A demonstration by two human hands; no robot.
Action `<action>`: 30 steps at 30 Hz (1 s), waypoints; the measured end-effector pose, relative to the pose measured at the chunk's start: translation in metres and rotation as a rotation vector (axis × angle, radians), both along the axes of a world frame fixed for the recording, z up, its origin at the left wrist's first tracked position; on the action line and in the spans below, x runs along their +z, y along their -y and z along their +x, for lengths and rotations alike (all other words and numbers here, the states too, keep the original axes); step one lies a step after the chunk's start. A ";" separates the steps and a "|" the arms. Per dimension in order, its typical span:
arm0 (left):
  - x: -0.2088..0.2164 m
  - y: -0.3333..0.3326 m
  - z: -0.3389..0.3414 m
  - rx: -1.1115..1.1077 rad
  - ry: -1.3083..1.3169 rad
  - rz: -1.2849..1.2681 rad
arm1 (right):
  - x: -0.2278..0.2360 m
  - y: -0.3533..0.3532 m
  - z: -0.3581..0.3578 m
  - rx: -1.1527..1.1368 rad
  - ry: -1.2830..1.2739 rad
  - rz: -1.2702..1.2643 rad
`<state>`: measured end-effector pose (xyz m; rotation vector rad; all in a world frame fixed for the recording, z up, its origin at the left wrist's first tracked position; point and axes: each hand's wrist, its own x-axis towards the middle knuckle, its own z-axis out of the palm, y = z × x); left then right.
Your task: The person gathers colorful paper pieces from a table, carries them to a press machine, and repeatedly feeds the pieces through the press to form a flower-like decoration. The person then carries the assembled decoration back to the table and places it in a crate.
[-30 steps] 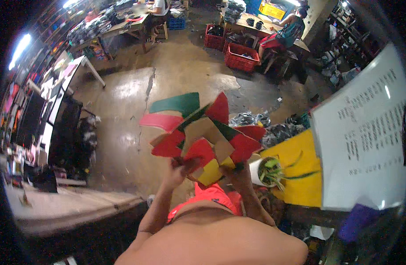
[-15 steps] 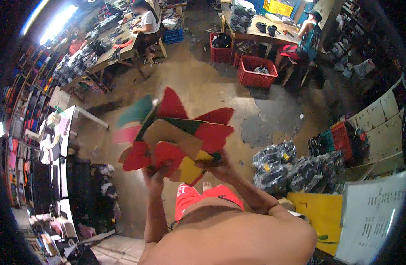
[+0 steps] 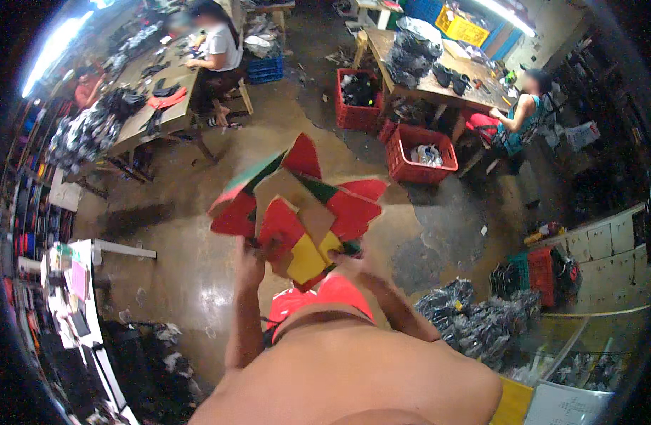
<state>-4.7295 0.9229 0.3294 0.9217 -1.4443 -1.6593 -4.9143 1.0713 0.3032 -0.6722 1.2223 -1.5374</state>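
Observation:
In front of my waist, both hands hold up a loose bundle of cut sheet pieces (image 3: 297,198) in red, green, yellow and tan, with pointed and rounded ends fanning outward. My left hand (image 3: 249,249) is closed on the bundle's lower left edge, its fingers partly hidden behind the red pieces. The fingers of my right hand (image 3: 345,261) grip the lower right, by a yellow piece (image 3: 330,245) and a dark green one. The sheets' exact material cannot be made out.
Ahead stand two worktables, left (image 3: 171,78) and right (image 3: 378,49), with people seated at them. Red crates (image 3: 421,152) stand by the right table. Plastic-wrapped bundles (image 3: 474,319) lie at right. A white table (image 3: 92,283) and dark shelves line the left.
The bundle has turned in my hands: its green and red left part has swung inward and looks narrower. My view has shifted, showing more of the tables and people ahead.

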 end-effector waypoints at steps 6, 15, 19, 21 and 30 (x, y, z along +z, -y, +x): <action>0.003 0.095 -0.101 -0.261 -0.007 0.125 | -0.007 0.054 -0.068 -0.312 0.017 0.114; 0.018 0.255 -0.235 -0.302 0.160 0.096 | -0.017 0.229 -0.179 -0.270 0.296 0.053; 0.041 0.328 -0.279 -0.168 0.132 0.047 | 0.023 0.311 -0.249 -0.097 0.141 -0.140; 0.044 0.358 -0.290 -0.057 0.157 0.064 | 0.030 0.353 -0.271 -0.082 0.126 -0.093; -0.010 0.529 -0.394 -0.109 0.157 0.151 | -0.028 0.521 -0.365 -0.128 0.137 -0.036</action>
